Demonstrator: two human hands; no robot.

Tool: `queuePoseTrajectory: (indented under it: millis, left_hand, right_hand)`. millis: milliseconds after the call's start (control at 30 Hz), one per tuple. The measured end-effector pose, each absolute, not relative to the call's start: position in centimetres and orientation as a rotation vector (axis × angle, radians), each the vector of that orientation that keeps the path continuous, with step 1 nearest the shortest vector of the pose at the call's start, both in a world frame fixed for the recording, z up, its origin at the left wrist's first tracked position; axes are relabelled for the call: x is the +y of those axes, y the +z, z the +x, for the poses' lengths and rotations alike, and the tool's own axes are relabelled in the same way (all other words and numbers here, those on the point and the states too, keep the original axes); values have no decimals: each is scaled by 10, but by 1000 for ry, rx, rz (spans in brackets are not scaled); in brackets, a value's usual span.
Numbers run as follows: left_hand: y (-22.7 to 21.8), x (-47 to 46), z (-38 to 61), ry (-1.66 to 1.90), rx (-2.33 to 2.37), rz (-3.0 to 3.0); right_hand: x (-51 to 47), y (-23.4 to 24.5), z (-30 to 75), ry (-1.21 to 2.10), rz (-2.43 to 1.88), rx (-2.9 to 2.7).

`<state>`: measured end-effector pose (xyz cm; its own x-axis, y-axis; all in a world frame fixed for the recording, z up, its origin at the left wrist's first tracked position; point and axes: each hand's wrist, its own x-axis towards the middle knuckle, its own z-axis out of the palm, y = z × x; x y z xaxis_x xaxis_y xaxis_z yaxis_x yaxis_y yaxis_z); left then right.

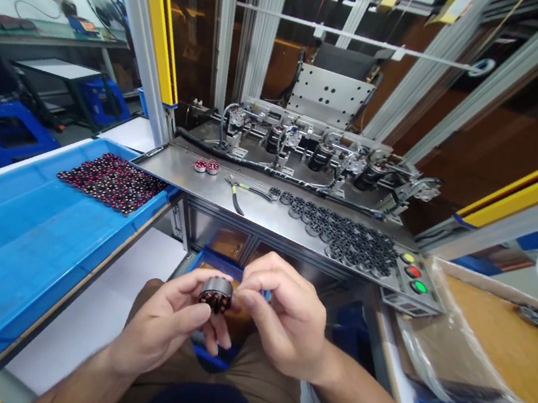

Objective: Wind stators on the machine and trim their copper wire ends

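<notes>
My left hand (pixel 168 314) grips a dark, ring-shaped motor stator (pixel 215 293) between thumb and fingers, above my lap. Copper windings show on the stator's underside. Close to its right side, my right hand (pixel 283 311) is closed in a pinch, thumb against forefinger. Whatever lies in that pinch is too fine to make out. On the metal bench (pixel 195 185) ahead lie pliers (pixel 234 196) with dark and yellow-green handles. Two red-wound stators (pixel 206 166) sit left of the pliers, and many black stator cores (pixel 344 236) are grouped to the right.
A blue tray (pixel 39 248) at left holds a mass of wound stators (pixel 113 181). Behind the bench stands a winding machine (pixel 307 147). Yellow, red and green buttons (pixel 413 271) are at its right end, beside a plastic-lined cardboard box (pixel 497 330). Yellow side posts (pixel 161 24) flank the opening.
</notes>
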<state>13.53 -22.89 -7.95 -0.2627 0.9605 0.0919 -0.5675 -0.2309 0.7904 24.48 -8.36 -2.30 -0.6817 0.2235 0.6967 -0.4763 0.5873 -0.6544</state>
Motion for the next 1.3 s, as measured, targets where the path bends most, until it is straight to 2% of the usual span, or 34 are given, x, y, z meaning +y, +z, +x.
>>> queuePoseTrajectory:
  millis: [200,433,600,800,1033,1200,1300]
  left_hand:
    - [-81,-226,142,2113,888,822]
    - [-87,-226,140,1962,931,782]
    - [-89,-225,130,2130,1078,926]
    - [-93,-225,120,2134,1118,977]
    - [-86,-227,115,2101,1098,1095]
    - [-82,-230,111,1945,1099,1348]
    - [-81,-232,110,1893,1137,1387]
  right_hand:
    - [-89,-28,241,1187,58,-1984]
    - [-84,-32,237,1236,175,-1951]
    - [-100,-34,243,1298,-20,-1840]
    - [-129,-56,241,1776,-267,-1729]
    - [-115,-76,238,2306,-189,-1382]
    - [-112,-80,235,2765,-29,-1181]
    - [-113,-83,233,2869,-5,-1109]
